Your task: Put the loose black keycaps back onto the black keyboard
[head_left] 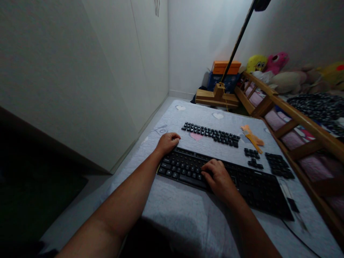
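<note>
A black keyboard [185,163] lies at a slant on the cloth-covered surface. Keycaps cover the lower part of its left side, while its right side shows bare sockets. My left hand [168,142] is at the keyboard's far left corner, fingers curled in and thumb against them; what they hold, if anything, is hidden. Over the middle of the keyboard, my right hand [216,175] has thumb and fingertips drawn together on a keycap at the edge of the capped keys. Loose black keycaps [211,132] lie in rows behind the keyboard.
More keycaps [279,165] sit in groups at the right, near an orange-yellow tool or brush [252,139]. A thin tool [292,204] and a cable [298,238] lie beside the keyboard. A wooden bed rail [303,114] borders the right; a wardrobe [120,71] stands left.
</note>
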A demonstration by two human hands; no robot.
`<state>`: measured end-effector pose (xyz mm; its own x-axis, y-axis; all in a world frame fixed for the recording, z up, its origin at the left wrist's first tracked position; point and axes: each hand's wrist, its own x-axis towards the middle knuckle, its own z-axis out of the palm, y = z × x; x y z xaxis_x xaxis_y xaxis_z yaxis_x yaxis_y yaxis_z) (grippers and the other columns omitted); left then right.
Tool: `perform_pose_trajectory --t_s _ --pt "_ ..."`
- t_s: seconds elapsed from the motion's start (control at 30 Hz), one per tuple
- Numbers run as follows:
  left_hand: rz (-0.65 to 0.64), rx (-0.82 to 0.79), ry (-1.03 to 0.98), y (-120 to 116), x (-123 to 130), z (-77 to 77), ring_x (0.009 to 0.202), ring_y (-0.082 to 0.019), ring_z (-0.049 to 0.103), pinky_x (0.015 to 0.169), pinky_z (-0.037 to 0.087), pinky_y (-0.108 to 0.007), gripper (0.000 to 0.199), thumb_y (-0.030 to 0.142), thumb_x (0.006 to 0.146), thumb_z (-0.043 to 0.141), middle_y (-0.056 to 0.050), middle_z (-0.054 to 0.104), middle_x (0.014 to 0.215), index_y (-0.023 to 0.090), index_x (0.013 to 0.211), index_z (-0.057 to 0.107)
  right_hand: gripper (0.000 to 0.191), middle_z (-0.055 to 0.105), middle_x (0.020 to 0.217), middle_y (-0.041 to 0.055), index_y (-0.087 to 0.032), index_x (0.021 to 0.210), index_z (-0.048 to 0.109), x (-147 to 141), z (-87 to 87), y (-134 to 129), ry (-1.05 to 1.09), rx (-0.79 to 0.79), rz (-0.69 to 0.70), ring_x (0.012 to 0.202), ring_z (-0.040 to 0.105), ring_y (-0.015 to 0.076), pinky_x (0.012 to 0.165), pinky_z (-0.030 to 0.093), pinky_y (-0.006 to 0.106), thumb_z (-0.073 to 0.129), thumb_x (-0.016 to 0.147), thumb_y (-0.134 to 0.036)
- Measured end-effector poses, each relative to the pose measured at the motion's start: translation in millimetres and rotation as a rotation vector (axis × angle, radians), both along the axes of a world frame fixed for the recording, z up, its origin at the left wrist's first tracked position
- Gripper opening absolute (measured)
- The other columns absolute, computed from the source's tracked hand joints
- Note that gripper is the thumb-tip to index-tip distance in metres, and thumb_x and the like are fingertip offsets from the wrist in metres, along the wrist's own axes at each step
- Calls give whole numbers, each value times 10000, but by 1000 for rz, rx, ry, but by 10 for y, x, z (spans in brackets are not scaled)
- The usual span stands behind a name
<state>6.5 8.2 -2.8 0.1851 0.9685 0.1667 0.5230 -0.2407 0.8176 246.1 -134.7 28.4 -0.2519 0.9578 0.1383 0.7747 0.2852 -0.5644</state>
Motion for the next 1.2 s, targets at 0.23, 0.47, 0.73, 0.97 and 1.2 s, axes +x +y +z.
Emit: perform_pose_trajectory --t_s 0.23,0.47,0.73,0.97,1.2 --pt "8 -22 14 -15 14 39 785 -184 658 755 504 -282 255 270 740 552 -39 730 811 158 873 740 158 609 906 67 -198 834 667 -28 11 17 -83 -16 -14 910 499 229 827 402 357 538 911 -147" --pt "8 -24 -4 -9 7 16 763 -180 651 732 501 -277 261 279 739 553 -38 725 799 156 875 738 137 601 912 57 -212 860 682 -71 24 -9 -237 27 -64 913 491 235 809 345 356 562 913 -171" --pt "2 -10 13 6 -7 -4 779 -181 656 766 502 -285 262 287 739 555 -37 729 821 159 879 736 136 611 931 48 -222 879 657 -104 9 -5 -337 40 -60 929 488 222 808 304 339 537 928 -182" --pt "8 -18 15 -16 -8 23 793 -184 662 784 504 -291 262 289 745 552 -37 734 828 161 881 736 172 630 918 44 -220 868 657 -154 105 19 -410 -2 -41 903 500 211 792 289 332 508 949 -192" --pt "8 -22 29 -15 -6 37 803 -190 671 793 502 -298 261 290 747 554 -40 737 833 162 884 736 183 636 925 42 -229 882 655 -183 147 24 -455 -15 -42 915 500 212 782 275 331 492 965 -218"
